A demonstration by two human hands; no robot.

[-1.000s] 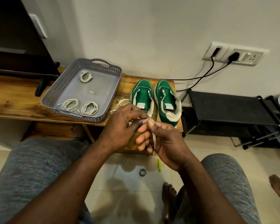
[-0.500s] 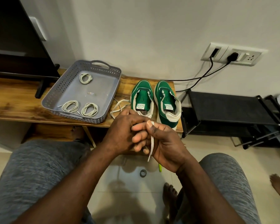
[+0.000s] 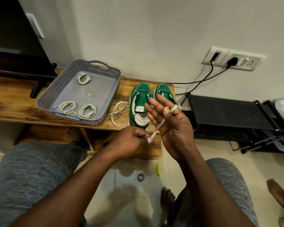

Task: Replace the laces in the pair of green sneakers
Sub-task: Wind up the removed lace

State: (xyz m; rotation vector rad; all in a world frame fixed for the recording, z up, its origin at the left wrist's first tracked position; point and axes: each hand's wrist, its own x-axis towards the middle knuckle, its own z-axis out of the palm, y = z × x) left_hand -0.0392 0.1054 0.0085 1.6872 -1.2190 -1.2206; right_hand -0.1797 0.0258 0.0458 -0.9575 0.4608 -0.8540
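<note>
Two green sneakers (image 3: 140,95) (image 3: 162,90) stand side by side, without laces, at the right end of a wooden bench (image 3: 15,108). In front of them my left hand (image 3: 129,141) pinches a cream lace (image 3: 160,126) between thumb and fingertips. The lace runs up across the palm of my right hand (image 3: 172,126) and loops round the forefinger beside the thumb, while the other fingers are spread. More of this lace lies loose on the bench (image 3: 116,110) left of the shoes.
A grey perforated tray (image 3: 105,69) on the bench holds three coiled laces (image 3: 67,107). A TV (image 3: 15,38) stands at the left and a black shoe rack (image 3: 228,115) at the right. A small ring (image 3: 140,177) and a green stick (image 3: 158,169) lie on the floor. Another person's foot (image 3: 279,194) is at the right.
My hands have come apart. The right hand rose and spread its fingers with the lace looped on it; the left dropped lower, drawing the lace taut between them.
</note>
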